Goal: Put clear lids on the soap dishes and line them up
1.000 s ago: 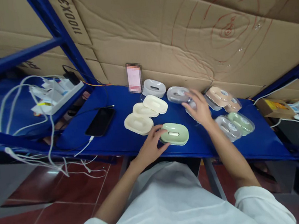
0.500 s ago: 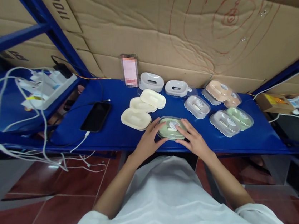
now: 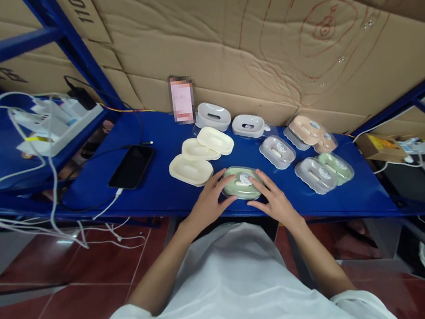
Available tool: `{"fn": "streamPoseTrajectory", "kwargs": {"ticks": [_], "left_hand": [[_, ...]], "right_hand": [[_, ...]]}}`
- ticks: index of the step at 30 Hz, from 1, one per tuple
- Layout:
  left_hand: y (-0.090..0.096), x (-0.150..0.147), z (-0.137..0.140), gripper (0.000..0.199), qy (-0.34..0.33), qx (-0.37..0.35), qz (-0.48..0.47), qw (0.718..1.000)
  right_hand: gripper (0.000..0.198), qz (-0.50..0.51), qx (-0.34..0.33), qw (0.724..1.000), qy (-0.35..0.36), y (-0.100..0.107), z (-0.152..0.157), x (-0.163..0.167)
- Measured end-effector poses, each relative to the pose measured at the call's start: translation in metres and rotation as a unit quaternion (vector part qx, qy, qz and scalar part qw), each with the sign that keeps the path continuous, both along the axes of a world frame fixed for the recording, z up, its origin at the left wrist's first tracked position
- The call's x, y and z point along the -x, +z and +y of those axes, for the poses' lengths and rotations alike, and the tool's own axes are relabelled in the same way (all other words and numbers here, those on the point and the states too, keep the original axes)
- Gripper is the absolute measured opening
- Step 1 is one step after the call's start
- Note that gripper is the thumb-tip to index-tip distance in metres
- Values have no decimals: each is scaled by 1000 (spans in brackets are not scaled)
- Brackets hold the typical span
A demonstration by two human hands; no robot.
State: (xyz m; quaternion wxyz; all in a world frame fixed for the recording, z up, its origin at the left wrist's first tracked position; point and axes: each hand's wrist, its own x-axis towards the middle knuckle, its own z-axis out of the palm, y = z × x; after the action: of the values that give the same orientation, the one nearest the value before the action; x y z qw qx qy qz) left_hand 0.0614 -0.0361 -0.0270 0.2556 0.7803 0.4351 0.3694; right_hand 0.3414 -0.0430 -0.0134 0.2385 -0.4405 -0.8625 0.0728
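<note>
A green soap dish [image 3: 235, 190] under a clear lid with a round label lies at the front edge of the blue shelf. From its left side my left hand [image 3: 210, 201] grips it, thumb at the near edge and fingers over the far side. My right hand [image 3: 276, 199] holds the opposite side, with fingertips on the lid near the label. Just left and behind are several cream dishes [image 3: 191, 171], overlapping one another. A lidded grey soap dish [image 3: 278, 153] sits to the right of my hands.
Behind stand a grey dish [image 3: 213, 118] and another grey dish [image 3: 249, 127]. Peach dishes [image 3: 306, 127], a grey lidded dish [image 3: 314, 176] and a green lidded dish [image 3: 339, 168] lie right. A black phone [image 3: 132, 167] and white cables [image 3: 54, 198] are left. Cardboard [image 3: 198, 33] rises behind.
The view has shifted slightly, moving the scene a little to the left. Both hands keep their hold on the green soap dish, which stays in place.
</note>
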Motion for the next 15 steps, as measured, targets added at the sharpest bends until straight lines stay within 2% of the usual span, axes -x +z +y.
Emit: {"fn": "streamPoseTrajectory", "kwargs": {"ticks": [2, 4, 7, 10, 12, 15], "left_hand": [[1, 0, -1, 63, 8, 5, -6, 1000], [3, -1, -2, 68, 13, 14, -20, 1000], [7, -1, -4, 68, 14, 30, -32, 999], [11, -1, -6, 63, 14, 34, -15, 999], [13, -1, -7, 59, 13, 36, -2, 999], [14, -2, -7, 53, 13, 39, 9, 999]], "right_hand": [[78, -6, -3, 1000, -1, 1, 1, -1], [71, -3, -34, 999, -26, 5, 6, -5], [65, 27, -119, 986, -116, 15, 21, -19], [63, 52, -184, 956, -221, 25, 43, -38], [64, 50, -179, 946, -267, 26, 56, -50], [72, 27, -140, 946, -292, 24, 69, -59]]}}
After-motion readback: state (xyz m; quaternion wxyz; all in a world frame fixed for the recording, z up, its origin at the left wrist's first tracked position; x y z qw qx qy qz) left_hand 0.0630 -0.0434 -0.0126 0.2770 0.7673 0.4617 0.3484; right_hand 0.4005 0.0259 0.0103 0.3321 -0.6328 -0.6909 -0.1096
